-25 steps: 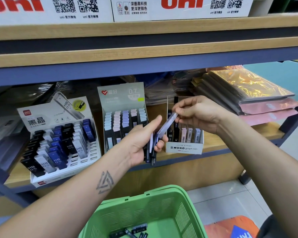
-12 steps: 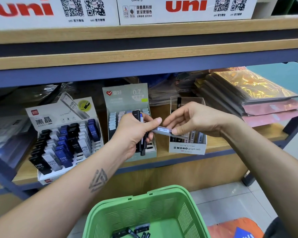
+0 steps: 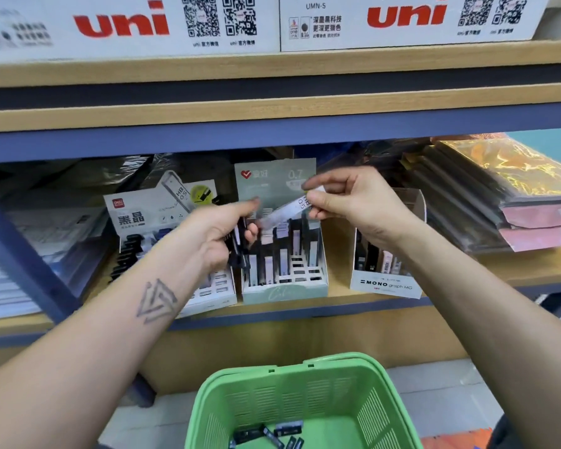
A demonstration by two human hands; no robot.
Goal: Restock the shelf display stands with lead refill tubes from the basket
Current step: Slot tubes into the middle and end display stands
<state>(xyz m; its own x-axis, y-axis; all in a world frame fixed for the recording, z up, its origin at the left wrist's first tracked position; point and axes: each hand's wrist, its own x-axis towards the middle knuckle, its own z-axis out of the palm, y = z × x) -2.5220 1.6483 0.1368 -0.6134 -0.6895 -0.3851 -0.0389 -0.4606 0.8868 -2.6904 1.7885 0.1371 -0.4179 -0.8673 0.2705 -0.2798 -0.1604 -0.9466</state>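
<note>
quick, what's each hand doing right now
Left hand: closed on a bunch of dark tubes.
Right hand: pinching one pale tube marked HB 0.5.

Pale tube [image 3: 285,212] marked HB 0.5 is up in front of the mint stand [image 3: 285,291], tilted, top end high right. Dark tubes [image 3: 240,244], a small bunch, hang upright just left of it. Mint stand approx half full, slots w/ pale tubes upright. Green basket [image 3: 363,413] below, a few dark tubes [image 3: 266,434] lying loose on its floor, maybe five.
</note>
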